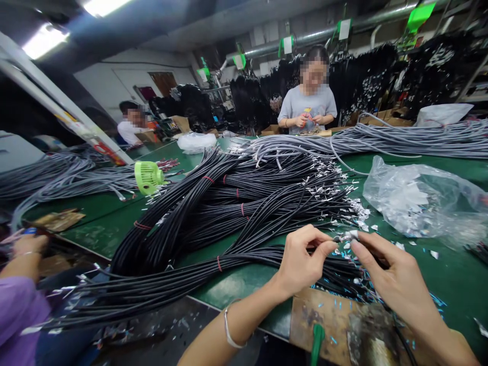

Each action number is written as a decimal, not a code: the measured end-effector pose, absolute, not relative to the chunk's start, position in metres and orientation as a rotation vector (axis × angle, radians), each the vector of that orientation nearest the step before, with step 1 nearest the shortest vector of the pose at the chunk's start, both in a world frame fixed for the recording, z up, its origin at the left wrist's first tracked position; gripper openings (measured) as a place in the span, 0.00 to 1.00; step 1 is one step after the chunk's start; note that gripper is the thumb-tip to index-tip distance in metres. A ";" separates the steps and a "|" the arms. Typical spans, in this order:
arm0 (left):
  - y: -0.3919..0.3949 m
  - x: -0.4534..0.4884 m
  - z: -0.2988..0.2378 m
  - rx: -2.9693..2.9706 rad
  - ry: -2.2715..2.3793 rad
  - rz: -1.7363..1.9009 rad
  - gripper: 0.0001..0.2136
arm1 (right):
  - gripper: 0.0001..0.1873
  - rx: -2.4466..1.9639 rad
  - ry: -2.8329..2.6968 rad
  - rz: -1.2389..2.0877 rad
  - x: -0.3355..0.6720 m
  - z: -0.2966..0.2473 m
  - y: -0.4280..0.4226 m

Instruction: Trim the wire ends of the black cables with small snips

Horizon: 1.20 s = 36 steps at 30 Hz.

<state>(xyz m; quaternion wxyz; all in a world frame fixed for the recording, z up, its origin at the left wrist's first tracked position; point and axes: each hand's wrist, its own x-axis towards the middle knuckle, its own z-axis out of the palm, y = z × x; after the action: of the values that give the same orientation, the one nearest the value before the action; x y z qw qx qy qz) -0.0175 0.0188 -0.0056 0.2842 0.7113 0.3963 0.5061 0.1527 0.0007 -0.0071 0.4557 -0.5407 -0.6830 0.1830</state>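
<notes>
My left hand (303,256) pinches a black cable near its end, thumb against fingertips. Close beside it, my right hand (398,269) grips the white end piece (348,235) of that cable between thumb and fingers; its exact make-up is too small to tell. Under and left of both hands lie bundles of black cables (244,259), some tied with red bands, their white-tipped ends pointing right. Below the hands is a worn wooden board (305,315) bearing a green-handled tool (317,340) and a dark metal block (371,330).
A clear plastic bag (423,198) with white scraps lies at right on the green table (224,287). Grey cables (381,140) stretch across the back. A small green fan (148,178) stands left. One person (308,101) works opposite; others sit at left. Blue and white scraps are scattered about.
</notes>
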 end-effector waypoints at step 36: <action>0.022 -0.019 -0.008 1.588 0.978 1.085 0.16 | 0.14 -1.536 -1.851 -0.347 0.187 -0.004 0.017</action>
<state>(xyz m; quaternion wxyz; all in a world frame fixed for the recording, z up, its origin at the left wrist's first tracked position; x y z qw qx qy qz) -0.0192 0.0221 -0.0077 0.4725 0.6486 0.3995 0.4431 0.1872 0.0175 -0.0043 0.3484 -0.5924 -0.7140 -0.1337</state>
